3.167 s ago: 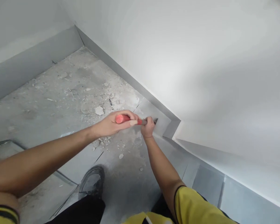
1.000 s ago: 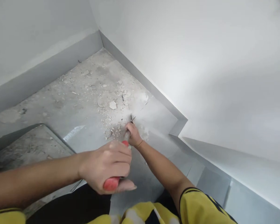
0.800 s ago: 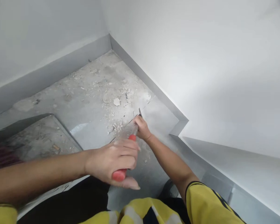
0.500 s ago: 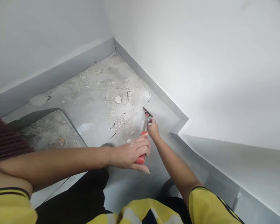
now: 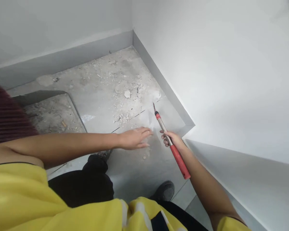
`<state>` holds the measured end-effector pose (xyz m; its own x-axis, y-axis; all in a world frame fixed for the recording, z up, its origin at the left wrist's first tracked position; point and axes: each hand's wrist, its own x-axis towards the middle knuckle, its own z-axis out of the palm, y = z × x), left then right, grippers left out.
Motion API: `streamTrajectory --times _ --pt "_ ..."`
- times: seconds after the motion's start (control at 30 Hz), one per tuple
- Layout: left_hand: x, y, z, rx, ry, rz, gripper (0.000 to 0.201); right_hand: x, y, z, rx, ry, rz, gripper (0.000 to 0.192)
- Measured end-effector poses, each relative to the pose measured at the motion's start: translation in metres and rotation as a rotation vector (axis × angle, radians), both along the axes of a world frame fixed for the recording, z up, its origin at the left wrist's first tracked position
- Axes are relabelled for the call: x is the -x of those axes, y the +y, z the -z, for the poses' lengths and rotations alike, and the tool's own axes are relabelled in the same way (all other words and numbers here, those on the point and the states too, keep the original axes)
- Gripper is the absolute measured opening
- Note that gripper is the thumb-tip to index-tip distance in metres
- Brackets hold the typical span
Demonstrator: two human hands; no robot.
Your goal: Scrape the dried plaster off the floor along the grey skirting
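Note:
My right hand (image 5: 172, 139) is wrapped around the metal shaft of a scraper (image 5: 162, 124) with a long red grip. The grip's end slants back beside my right forearm, and the dark, thin blade points away from me, near the dark joint line between the floor tiles. I cannot tell whether the blade touches the floor. To the left, my left hand (image 5: 135, 138) is over the tile with fingers stretched out and nothing in them. White crumbs and chips of debris (image 5: 121, 118) lie just beyond it, with a larger white flake (image 5: 127, 94) farther off.
Grey skirting (image 5: 159, 73) runs along both white walls to the corner, with a jutting wall edge at right. A dusty grey-edged slab or box (image 5: 78, 112) stands at left beside dark red ribbed material (image 5: 9, 112). My shoe (image 5: 165, 191) is on the floor below.
My left hand has let go of the red grip and moved slightly left and up. My right hand has shifted from near the blade to farther down the shaft, and the scraper has tilted rightward.

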<state>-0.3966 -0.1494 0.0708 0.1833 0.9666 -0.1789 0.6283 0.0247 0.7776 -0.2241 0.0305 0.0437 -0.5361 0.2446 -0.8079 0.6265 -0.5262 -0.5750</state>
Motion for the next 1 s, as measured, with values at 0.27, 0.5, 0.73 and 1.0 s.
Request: streamTrajectory --times 0.27,0.5,0.73,1.0 --pt "0.022 -0.007 0.031 0.248 0.070 0.175 0.042 -0.017 0.010 0.011 -0.402 -0.291 -0.422 0.039" --pt "0.040 -0.022 0.047 0.303 0.070 0.083 0.041 0.018 0.008 0.021 -0.950 -0.407 -0.962 0.051" --pt "0.052 -0.014 0.045 0.351 0.039 0.079 0.042 0.035 0.000 0.013 -0.976 -0.505 -1.149 0.050" --pt "0.051 -0.003 0.031 0.326 -0.003 0.097 0.040 0.063 0.005 0.007 -0.982 -0.512 -1.205 0.052"
